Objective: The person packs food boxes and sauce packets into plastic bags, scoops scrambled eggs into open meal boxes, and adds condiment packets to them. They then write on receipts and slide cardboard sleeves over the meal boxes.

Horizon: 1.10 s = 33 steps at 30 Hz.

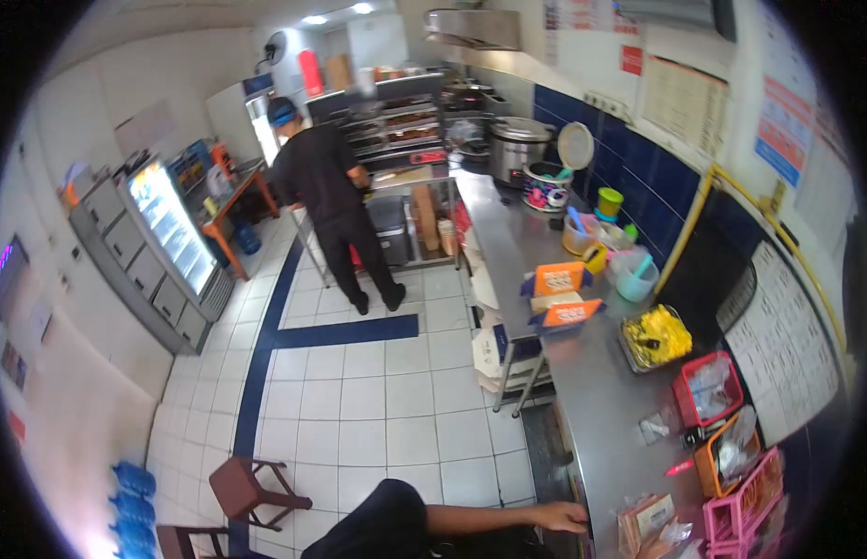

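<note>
My left arm reaches from the bottom middle across to the right. My left hand (559,517) is at the front edge of the steel counter (596,410), its fingers curled against the rim. My right hand is out of view. Near my left hand, on the counter, lie a stack of flat brownish packets (646,524) and a small clear plastic piece (653,428). A bright red pen-like item (679,468) lies beyond them. Farther along the counter are a tray of yellow food (659,337) and orange-and-blue boxes (562,296).
Pink and orange baskets (709,387) line the wall side. A rice cooker (520,149) and tubs stand farther back. A person in black (317,177) works at a far table. Brown stools (252,489) and blue water bottles (134,508) are at lower left, near a drinks fridge (173,228).
</note>
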Each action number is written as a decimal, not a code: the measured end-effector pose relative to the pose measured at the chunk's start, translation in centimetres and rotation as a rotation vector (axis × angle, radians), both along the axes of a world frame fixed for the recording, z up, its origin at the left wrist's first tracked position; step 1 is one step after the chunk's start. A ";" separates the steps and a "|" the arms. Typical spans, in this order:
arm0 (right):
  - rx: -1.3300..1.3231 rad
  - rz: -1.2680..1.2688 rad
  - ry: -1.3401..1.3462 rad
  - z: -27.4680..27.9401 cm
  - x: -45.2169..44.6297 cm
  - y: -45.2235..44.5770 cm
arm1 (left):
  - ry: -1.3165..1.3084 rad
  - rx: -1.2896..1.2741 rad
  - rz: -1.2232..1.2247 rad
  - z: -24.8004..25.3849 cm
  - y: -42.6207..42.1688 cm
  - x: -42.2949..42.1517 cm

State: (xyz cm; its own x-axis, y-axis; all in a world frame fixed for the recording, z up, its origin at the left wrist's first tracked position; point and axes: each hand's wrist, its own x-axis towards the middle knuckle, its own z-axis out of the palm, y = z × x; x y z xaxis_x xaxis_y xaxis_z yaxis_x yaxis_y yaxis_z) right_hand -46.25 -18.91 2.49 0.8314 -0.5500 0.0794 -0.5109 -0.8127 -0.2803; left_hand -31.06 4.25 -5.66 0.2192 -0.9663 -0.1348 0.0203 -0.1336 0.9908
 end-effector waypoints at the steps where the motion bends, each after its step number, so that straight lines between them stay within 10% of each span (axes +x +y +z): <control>1: 0.009 0.039 -0.013 1.1 0.4 1.2 | 0.067 0.026 0.122 -2.1 4.0 1.2; 9: 0.008 0.453 -0.159 9.6 3.8 11.6 | 0.593 0.205 0.628 1.4 23.0 3.8; 14: -0.223 0.816 -0.333 18.2 7.0 17.5 | 1.352 -0.177 0.036 4.0 22.0 0.8; 27: -0.996 1.102 -0.420 40.8 9.7 27.8 | 1.083 -0.805 -0.192 8.6 14.7 2.1; 31: -0.949 1.099 -0.262 42.7 10.0 28.5 | 0.826 -0.885 -0.120 19.3 20.6 3.5; 33: -0.894 0.981 -0.042 44.1 9.7 29.4 | -0.057 -0.855 0.255 21.3 21.3 4.2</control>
State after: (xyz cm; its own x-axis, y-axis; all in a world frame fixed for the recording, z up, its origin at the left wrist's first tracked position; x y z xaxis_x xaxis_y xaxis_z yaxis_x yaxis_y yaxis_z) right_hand -36.57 10.44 46.59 0.8391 0.5275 0.1326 0.3855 -0.7488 0.5392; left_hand -26.91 25.52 15.64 0.4255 -0.6524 0.6272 -0.1036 0.6534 0.7499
